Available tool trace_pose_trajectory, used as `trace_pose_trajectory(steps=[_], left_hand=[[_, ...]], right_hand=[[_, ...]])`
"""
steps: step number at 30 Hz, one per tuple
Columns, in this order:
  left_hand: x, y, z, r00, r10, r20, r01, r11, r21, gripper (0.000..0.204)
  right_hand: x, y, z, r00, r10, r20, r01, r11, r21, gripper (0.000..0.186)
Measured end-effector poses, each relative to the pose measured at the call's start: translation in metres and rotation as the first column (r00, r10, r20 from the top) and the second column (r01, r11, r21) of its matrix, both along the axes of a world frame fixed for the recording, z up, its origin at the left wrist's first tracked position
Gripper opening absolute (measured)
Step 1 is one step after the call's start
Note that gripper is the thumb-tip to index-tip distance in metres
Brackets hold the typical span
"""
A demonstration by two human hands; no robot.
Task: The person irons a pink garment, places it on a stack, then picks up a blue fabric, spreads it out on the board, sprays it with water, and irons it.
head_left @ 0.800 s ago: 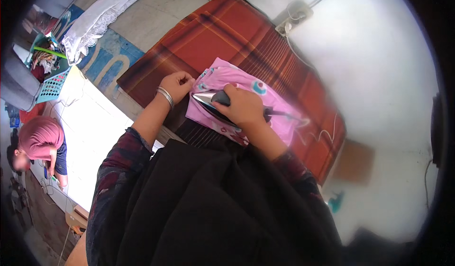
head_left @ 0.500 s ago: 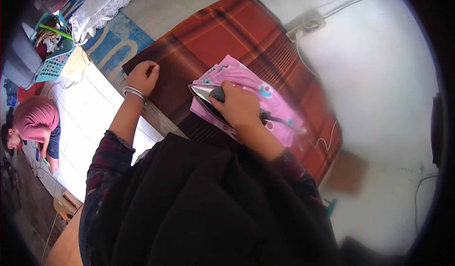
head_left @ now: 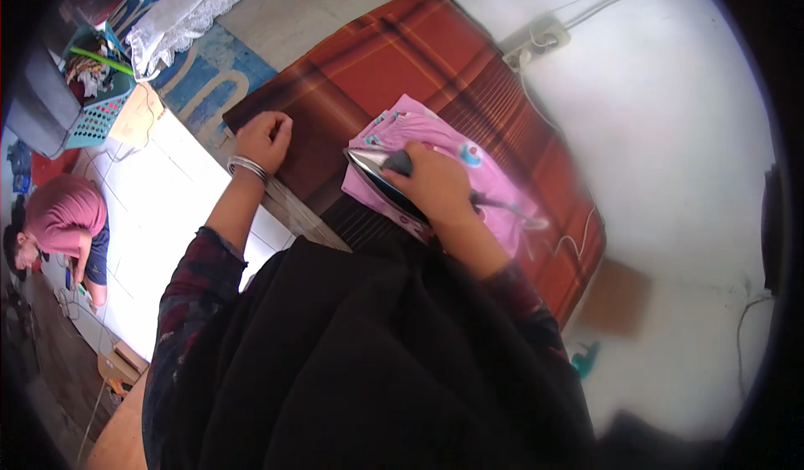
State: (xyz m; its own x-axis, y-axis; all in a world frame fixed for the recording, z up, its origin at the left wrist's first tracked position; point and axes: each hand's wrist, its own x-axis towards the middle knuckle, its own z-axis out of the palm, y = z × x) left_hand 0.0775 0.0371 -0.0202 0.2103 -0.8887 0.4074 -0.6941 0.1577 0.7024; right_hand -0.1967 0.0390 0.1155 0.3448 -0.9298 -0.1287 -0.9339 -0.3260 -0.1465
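Note:
My right hand (head_left: 437,187) is wrapped round the dark handle of a clothes iron (head_left: 373,168), whose silver tip points to the far left. Under the iron lies a folded pink garment (head_left: 435,131) with a gathered waistband and blue and red prints. My left hand (head_left: 265,142), with bangles at the wrist, rests at the left edge of the red-brown checked cloth (head_left: 381,64). Its fingers are curled in, and nothing shows in them. The iron's sole is mostly hidden.
A wall socket (head_left: 544,38) with plugged cords is at the far right. White lace-edged cloth (head_left: 193,18) lies far left, near a teal basket (head_left: 105,114) of items. Another person (head_left: 67,219) sits bent over on the left. A teal object (head_left: 584,359) is at right.
The iron in my right hand has shifted slightly right in the view and still lies on the pink garment. My left hand's fingers have curled in more.

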Motion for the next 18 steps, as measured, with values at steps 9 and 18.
trace_pose_trajectory(steps=[9, 18], left_hand=[[-0.103, -0.024, 0.038, 0.929, -0.302, 0.215, 0.277, 0.951, 0.139, 0.027], [-0.106, -0.04, 0.016, 0.97, -0.238, -0.054, 0.244, 0.937, 0.25, 0.019]], right_hand=[[-0.129, 0.004, -0.004, 0.95, -0.297, -0.098, 0.288, 0.953, -0.091, 0.047], [-0.063, -0.075, -0.008, 0.991, -0.131, -0.007, 0.129, 0.983, -0.129, 0.045]])
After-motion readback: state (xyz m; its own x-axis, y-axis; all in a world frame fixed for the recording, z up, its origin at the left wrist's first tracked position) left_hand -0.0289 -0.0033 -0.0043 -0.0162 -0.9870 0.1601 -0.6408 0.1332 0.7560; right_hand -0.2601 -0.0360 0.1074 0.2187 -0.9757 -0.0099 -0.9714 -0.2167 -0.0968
